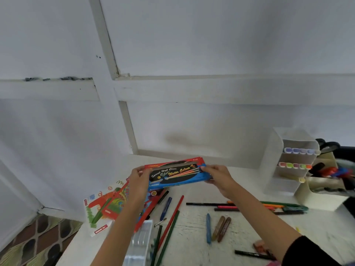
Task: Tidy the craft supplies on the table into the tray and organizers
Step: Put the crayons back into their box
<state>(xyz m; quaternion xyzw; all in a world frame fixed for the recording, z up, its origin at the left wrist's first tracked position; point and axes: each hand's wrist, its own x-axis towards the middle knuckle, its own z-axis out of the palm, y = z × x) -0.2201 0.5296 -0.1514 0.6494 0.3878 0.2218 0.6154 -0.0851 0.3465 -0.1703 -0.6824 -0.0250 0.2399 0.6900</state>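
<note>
While each grip pinches one short end, the left grip (139,179) curled on the left and the right grip (219,177) on the right, I hold the water colour box (178,174) level above the table's (249,223) far middle, face up, probably to read it before choosing its place. Pencils (171,217) lie loose nearer me. The white organizer (284,169) stands toward the far right corner. The blurred clear piece at the near edge may be the tray (140,240).

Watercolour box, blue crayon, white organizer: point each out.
Watercolour box (173,175), head view, on the black printed front.
Blue crayon (208,228), head view, middle of its shaft.
White organizer (272,164), head view, on its bare left side wall.
</note>
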